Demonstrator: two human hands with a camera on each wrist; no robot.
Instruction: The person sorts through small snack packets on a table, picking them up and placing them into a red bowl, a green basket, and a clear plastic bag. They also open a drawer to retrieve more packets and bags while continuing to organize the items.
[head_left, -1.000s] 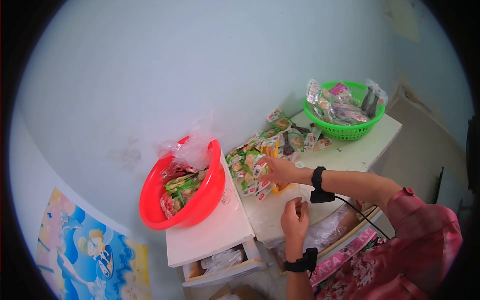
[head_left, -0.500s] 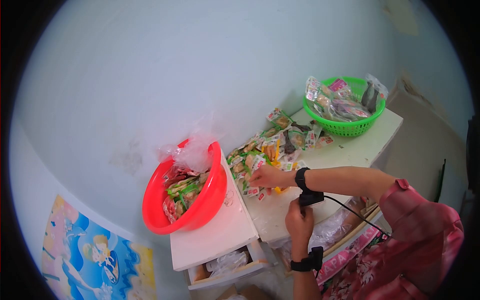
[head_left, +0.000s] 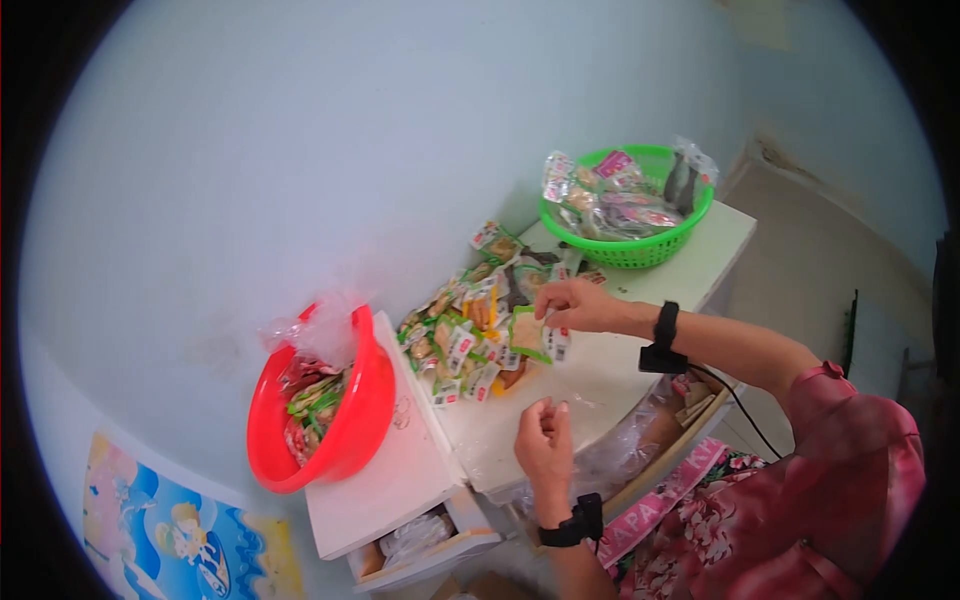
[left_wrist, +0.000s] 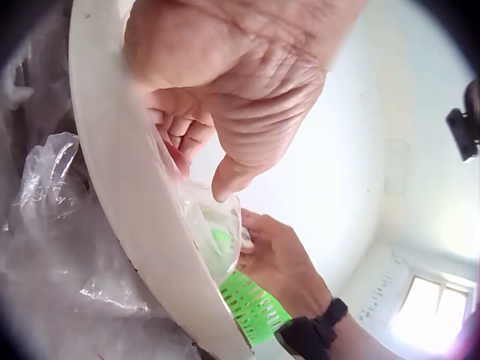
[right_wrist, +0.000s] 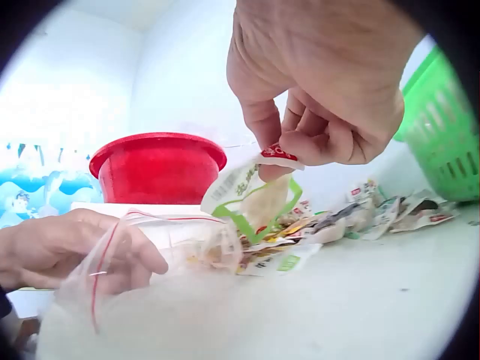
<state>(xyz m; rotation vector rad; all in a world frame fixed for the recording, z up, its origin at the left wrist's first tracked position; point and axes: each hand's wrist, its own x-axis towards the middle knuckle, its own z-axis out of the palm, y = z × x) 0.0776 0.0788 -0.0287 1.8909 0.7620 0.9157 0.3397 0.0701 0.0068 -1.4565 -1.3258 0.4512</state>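
Note:
My right hand (head_left: 585, 305) pinches a small green-edged packet (head_left: 527, 334) above the table, beside the pile of packets (head_left: 460, 335). The right wrist view shows thumb and fingers on the red and white top of this packet (right_wrist: 262, 202). Lower down, my left hand (head_left: 545, 450) has curled fingers and grips a clear bag; this bag (right_wrist: 161, 315) with a red zip line spreads in front of the left hand (right_wrist: 90, 251) in the right wrist view. In the left wrist view, the clear bag (left_wrist: 202, 232) hangs below the left thumb, near the right hand (left_wrist: 277, 259).
A red basin (head_left: 375, 400) with packets and clear plastic stands on the left, against the wall. At the back right is a green basket (head_left: 640, 252) full of packets. Open drawers with clear plastic (head_left: 415, 535) jut out below the white tabletop (head_left: 725, 240).
My right hand has picked a green-edged packet from the pile and raised it to the right. The left hand stays low with the fingers curled. The head view has shifted.

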